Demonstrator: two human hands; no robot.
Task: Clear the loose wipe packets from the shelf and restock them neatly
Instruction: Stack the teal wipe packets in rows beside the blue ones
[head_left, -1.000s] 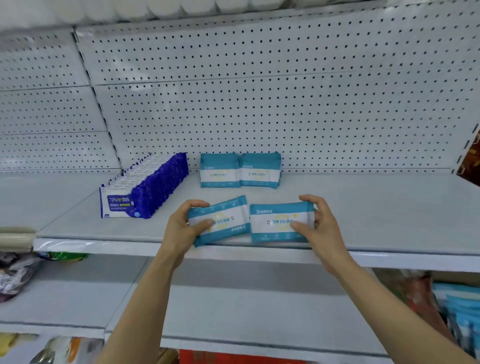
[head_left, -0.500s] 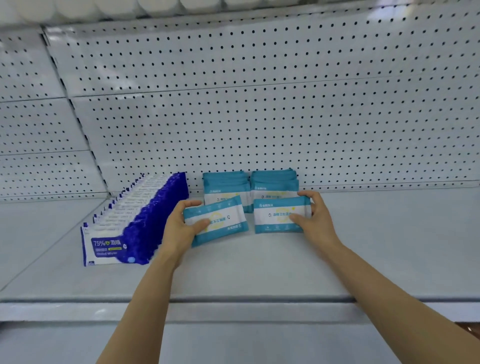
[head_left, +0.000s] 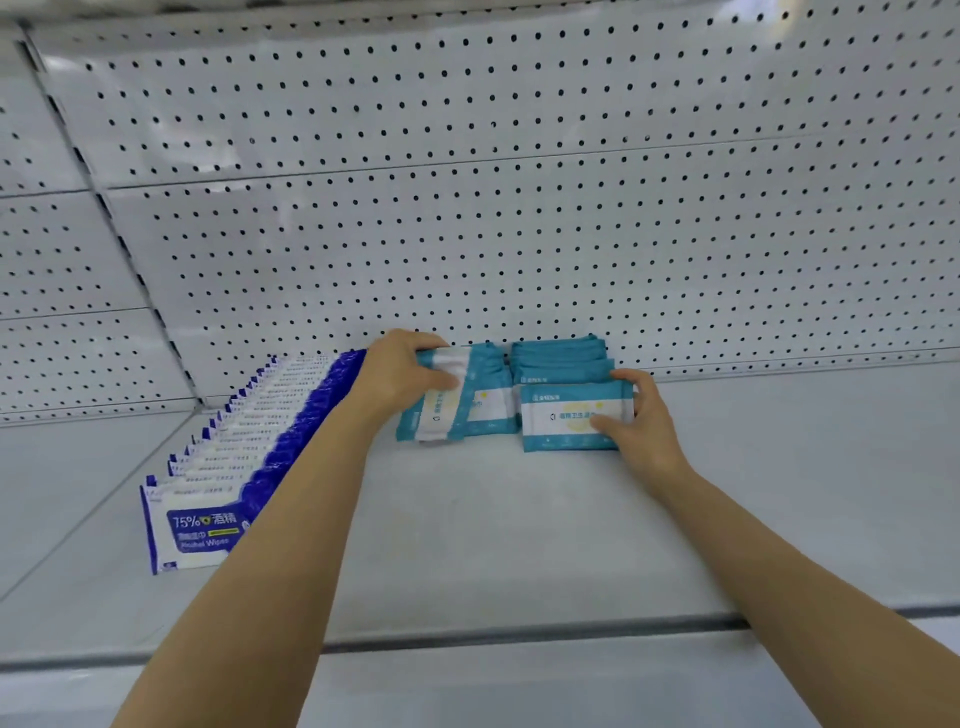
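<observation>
Reaching deep toward the back edge of the shelf (head_left: 519, 545), both hands are loaded w/ teal wipe packets. Left hand (head_left: 400, 376) is curled tight around the top of a teal packet (head_left: 441, 415), thumb pressed on its white label; pkt is tilted, its lower end just touching or barely above the shelf, can't tell which. It sits right in front of the left back stack (head_left: 488, 384) of teal pkts, which leans against the pegboard (head_left: 519, 208) at the rear.

Right hand (head_left: 636, 421) is wrapped round the right end of a second teal packet (head_left: 566, 418), fingers over the top corner, thumb on the label face. This one stands upright on its long edge, label facing the front edge of the shelf, pressed up against the right back stack (head_left: 558, 358). The two stacks stand side by side, touching or nearly so.

Over toward the left side of the shelf, a long row of blue-and-white alcohol wipes (head_left: 244, 467) runs from near the back edge diagonally fwd, front pack reading "75%". Left forearm crosses just beside the row's right flank. Front lip of the shelf runs across the bottom of view.
</observation>
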